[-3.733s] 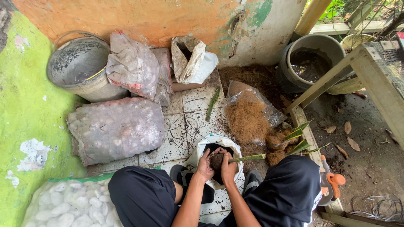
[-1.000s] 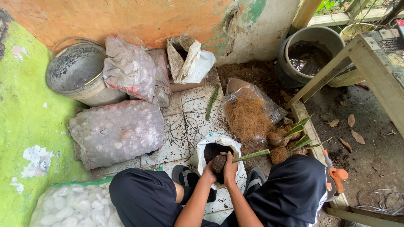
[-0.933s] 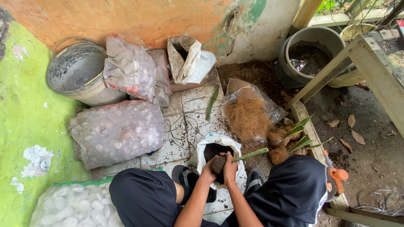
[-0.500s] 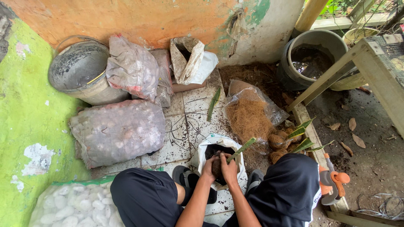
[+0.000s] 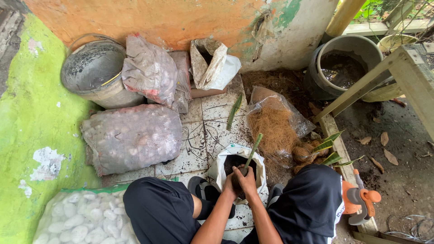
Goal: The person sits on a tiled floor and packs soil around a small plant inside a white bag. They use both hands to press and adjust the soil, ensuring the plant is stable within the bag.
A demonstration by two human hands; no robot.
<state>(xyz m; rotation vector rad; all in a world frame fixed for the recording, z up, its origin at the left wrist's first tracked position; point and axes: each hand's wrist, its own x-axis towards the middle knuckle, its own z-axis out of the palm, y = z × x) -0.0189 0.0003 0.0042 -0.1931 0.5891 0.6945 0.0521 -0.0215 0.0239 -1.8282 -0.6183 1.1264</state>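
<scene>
Green-painted floor at left; cracked white tiles below an orange wall. Centre: left hand and right hand, both closed on a green stem in a soil-filled white bag. Right: grey tub, bare earth.

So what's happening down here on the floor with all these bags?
A person is squatting on a tiled floor, both hands in a small white bag filled with dark soil. The left hand and right hand press around the base of a green plant cutting that stands tilted in the soil. Beside the bag lies a clear bag of brown coconut fibre, and sacks of pale stones sit to the left, near a grey bucket.
</scene>
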